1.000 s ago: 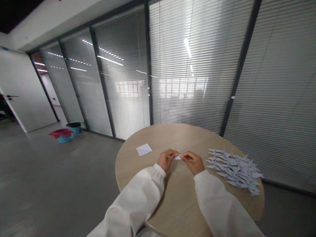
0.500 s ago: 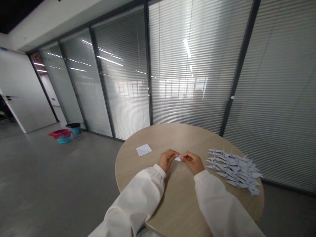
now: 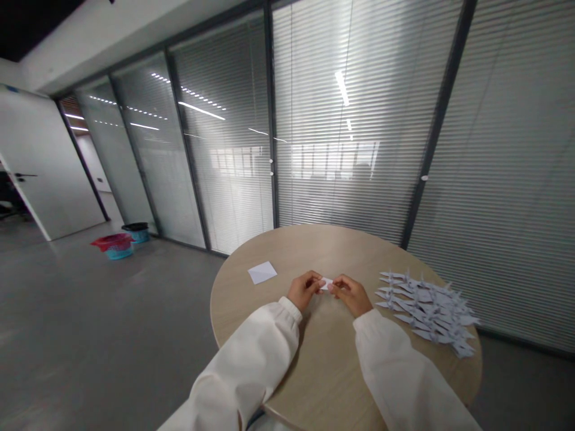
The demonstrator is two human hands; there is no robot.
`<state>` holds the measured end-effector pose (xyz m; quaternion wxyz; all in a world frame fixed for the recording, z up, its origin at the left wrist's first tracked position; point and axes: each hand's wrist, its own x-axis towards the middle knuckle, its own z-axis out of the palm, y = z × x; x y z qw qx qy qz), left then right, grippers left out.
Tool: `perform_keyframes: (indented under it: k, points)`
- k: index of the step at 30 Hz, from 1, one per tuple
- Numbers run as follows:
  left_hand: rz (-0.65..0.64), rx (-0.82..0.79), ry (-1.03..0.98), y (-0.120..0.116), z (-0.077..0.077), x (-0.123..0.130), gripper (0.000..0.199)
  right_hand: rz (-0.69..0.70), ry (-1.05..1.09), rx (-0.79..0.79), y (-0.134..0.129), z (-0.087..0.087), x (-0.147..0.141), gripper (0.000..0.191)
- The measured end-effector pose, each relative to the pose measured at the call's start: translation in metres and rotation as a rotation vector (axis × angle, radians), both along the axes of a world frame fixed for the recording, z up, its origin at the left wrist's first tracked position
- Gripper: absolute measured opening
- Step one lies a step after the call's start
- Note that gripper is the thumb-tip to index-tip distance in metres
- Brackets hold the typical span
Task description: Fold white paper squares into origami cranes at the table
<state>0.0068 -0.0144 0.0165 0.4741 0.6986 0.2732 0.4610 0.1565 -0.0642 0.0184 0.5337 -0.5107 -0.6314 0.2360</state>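
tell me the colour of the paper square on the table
The paper square is plain white, clearest in the head view.

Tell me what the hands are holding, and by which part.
The left hand and right hand pinch a small folded white paper at its opposite ends, between fingertips; finer detail is hidden.

narrow gap between the right hand and the pile of paper cranes

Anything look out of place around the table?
Nothing stands out on the round table: the paper square lies flat and the origami cranes sit in one heap. Only oddity: something red draped over a teal bucket.
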Motion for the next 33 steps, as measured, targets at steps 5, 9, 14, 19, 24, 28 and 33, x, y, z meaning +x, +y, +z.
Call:
perform_keyframes:
  k: [5, 9, 14, 19, 24, 28, 33]
  points:
    - [0.023, -0.012, -0.017, -0.002, 0.003, -0.001, 0.029, 0.087, -0.024, -0.055, 0.0, -0.003, -0.004, 0.024]
    - [-0.011, -0.02, -0.014, -0.004, 0.003, -0.001, 0.031, 0.108, -0.029, -0.054, -0.002, -0.001, -0.002, 0.023]
    - [-0.079, -0.091, -0.015, -0.001, 0.0, -0.001, 0.035, 0.097, -0.051, -0.029, -0.003, 0.001, 0.001, 0.025]
    - [-0.147, -0.144, 0.018, 0.004, -0.003, -0.002, 0.039, 0.093, 0.033, -0.092, 0.001, -0.002, 0.0, 0.029]
    - [-0.142, -0.151, 0.047, 0.004, -0.001, -0.002, 0.04, 0.195, 0.142, -0.179, 0.008, -0.01, -0.002, 0.043]
    - [-0.182, -0.189, 0.103, 0.0, 0.001, -0.002, 0.042, 0.224, 0.182, -0.211, 0.01, -0.014, -0.001, 0.046]
    - [-0.294, -0.244, 0.114, -0.007, 0.004, -0.003, 0.041, 0.215, 0.128, -0.169, 0.002, -0.007, -0.002, 0.04]
